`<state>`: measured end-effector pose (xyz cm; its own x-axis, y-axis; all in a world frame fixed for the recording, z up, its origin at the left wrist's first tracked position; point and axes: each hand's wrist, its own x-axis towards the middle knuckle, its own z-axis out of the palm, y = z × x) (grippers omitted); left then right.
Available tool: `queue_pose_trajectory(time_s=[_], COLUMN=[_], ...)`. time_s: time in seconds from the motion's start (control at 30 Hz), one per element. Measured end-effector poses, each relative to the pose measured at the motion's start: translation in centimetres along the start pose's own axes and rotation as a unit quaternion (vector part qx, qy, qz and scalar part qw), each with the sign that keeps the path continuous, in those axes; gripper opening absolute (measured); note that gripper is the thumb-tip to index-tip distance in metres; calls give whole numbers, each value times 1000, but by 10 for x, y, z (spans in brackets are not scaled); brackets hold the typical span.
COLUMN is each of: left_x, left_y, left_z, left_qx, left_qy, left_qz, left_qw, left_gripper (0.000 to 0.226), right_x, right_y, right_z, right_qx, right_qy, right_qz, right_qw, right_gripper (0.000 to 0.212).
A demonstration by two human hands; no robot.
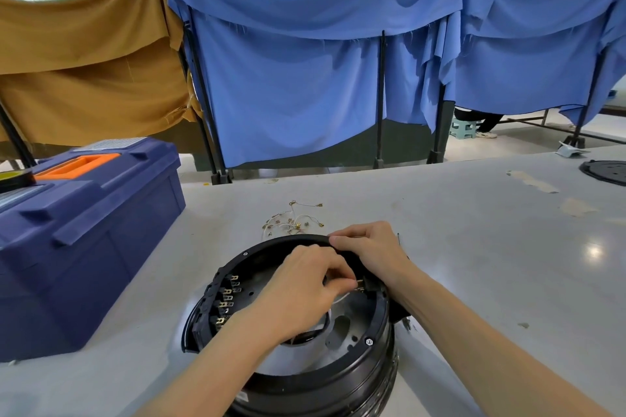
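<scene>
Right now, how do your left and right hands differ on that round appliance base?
The left hand reaches inside the appliance base and pinches a wire end; the right hand grips its black rim from outside. The left sits nearer, the right farther. Both work on the base.

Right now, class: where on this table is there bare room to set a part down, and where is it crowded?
Widest free patch: table right of the right hand, up to the tape scraps. Narrower strip between toolbox and black housing. Crowded: behind the housing, where loose wires lie.
</scene>
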<state>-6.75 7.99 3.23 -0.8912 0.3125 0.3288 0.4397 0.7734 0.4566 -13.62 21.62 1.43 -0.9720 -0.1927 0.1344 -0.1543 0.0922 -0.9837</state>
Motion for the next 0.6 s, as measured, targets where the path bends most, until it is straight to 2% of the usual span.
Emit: queue_pose_trajectory(time_s=[0.23,0.4,0.5,0.6], left_x=[10,19,19,17], left_y=[7,21,24,20], left_z=[2,5,4,3], left_qx=[44,84,81,50], left_qy=[-49,-42,-33,-23], left_qz=[13,-23,-32,-42], left_qw=[998,995,996,998], left_gripper=[8,35,30,24], right_x=[2,4,4,2], right_y=[1,1,1,1], right_z=[1,1,1,1], right_qx=[-13,-34,-46,-55], right_qy=[13,15,15,10], right_qz=[-9,-14,-20,-25], right_qw=[1000,999,999,998], right_gripper=[22,26,29,21])
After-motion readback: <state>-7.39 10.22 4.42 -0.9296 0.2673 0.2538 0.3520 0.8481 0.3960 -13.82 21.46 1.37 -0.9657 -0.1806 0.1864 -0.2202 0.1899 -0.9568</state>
